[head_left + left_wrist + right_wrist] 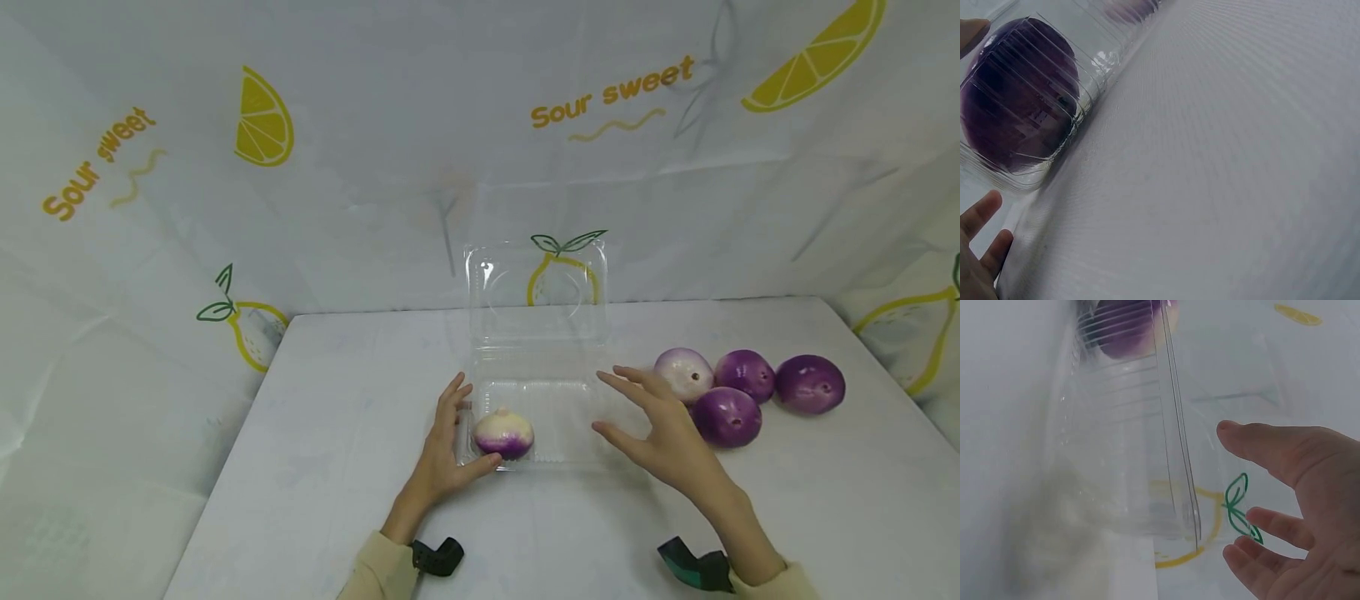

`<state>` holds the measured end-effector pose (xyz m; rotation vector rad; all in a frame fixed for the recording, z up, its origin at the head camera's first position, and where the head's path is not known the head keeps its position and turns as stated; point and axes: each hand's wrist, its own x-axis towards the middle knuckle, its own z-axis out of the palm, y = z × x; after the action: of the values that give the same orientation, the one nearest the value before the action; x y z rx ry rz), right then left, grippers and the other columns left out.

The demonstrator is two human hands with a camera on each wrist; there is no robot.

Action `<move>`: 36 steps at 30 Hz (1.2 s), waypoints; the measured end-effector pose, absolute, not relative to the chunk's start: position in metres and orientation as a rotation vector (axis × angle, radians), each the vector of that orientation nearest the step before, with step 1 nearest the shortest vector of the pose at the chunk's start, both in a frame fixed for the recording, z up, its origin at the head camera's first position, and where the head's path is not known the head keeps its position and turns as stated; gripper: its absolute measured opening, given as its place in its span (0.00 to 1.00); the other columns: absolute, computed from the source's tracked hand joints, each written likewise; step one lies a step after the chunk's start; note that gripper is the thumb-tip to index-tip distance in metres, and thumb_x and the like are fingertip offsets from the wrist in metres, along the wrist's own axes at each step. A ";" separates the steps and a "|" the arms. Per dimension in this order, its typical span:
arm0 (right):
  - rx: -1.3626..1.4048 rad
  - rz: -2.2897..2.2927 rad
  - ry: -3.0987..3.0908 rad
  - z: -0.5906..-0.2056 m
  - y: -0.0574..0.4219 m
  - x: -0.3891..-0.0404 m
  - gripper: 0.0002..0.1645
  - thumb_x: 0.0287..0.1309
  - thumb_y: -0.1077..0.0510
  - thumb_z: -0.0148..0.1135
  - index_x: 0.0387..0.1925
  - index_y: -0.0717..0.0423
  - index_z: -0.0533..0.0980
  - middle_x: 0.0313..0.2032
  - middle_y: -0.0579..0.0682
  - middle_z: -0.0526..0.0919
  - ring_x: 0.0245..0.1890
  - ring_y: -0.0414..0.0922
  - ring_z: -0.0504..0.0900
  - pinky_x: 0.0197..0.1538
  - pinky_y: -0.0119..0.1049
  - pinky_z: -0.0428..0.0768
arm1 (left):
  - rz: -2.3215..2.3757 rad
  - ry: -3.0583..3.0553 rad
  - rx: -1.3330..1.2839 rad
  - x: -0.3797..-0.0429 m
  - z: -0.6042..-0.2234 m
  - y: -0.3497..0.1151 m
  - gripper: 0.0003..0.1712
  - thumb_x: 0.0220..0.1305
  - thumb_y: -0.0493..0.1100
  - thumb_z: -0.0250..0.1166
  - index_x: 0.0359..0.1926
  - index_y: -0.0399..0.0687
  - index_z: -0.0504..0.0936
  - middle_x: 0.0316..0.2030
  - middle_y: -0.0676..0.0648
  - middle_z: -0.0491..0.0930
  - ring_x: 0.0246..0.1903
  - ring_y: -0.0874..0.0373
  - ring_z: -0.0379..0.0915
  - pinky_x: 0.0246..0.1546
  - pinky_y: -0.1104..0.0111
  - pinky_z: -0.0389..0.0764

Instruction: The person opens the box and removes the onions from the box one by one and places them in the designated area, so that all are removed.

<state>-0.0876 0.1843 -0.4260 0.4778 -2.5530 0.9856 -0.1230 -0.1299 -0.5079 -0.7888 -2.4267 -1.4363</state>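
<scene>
A clear plastic clamshell container (558,425) lies on the table, its lid (536,287) raised at the back. In its front left corner rests a white-and-purple, onion-like bulb (503,435), which shows through the ribbed plastic in the left wrist view. My left hand (441,458) is at the container's left side, fingers spread along the wall, thumb over the front edge beside the bulb. To the right of the container my right hand (667,433) has its fingers extended and parted. The right wrist view shows that hand (1319,500) holding nothing.
Several more purple bulbs (727,417) lie grouped on the right side of the white table (322,433), just beyond my right hand. A pale cloth (390,125) printed with lemons hangs behind the table, close to the raised lid.
</scene>
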 end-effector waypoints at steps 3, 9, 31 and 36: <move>0.518 1.007 -2.579 -0.428 0.172 -0.090 0.37 0.49 0.59 0.79 0.63 0.55 0.78 0.62 0.65 0.79 0.61 0.65 0.76 0.57 0.67 0.77 | -1.440 -2.426 -0.784 -0.123 -0.507 -0.130 0.57 0.47 0.50 0.76 0.73 0.34 0.60 0.78 0.32 0.54 0.59 0.41 0.72 0.56 0.59 0.75; 0.650 1.063 -2.625 -0.436 0.146 -0.093 0.35 0.53 0.56 0.78 0.63 0.52 0.78 0.64 0.61 0.78 0.63 0.63 0.76 0.60 0.65 0.76 | -1.446 -2.437 -0.781 -0.123 -0.506 -0.129 0.57 0.47 0.51 0.75 0.74 0.34 0.59 0.78 0.32 0.53 0.59 0.41 0.72 0.56 0.57 0.75; 0.931 1.215 -2.713 -0.443 0.109 -0.102 0.32 0.58 0.51 0.74 0.64 0.49 0.78 0.63 0.55 0.80 0.64 0.54 0.80 0.64 0.56 0.78 | -1.437 -2.445 -0.792 -0.122 -0.503 -0.131 0.57 0.49 0.55 0.74 0.74 0.34 0.59 0.78 0.31 0.53 0.60 0.40 0.72 0.56 0.57 0.76; 0.983 1.254 -2.733 -0.443 0.108 -0.107 0.33 0.61 0.51 0.72 0.66 0.54 0.76 0.62 0.53 0.81 0.62 0.50 0.81 0.63 0.51 0.79 | -1.445 -2.467 -0.769 -0.121 -0.502 -0.131 0.57 0.49 0.55 0.74 0.75 0.35 0.59 0.79 0.33 0.52 0.61 0.41 0.71 0.57 0.57 0.75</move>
<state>-0.1067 0.1078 -0.4432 0.9833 -2.7329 1.2543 -0.1211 -0.1306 -0.5023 -0.7693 -2.4666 -1.4445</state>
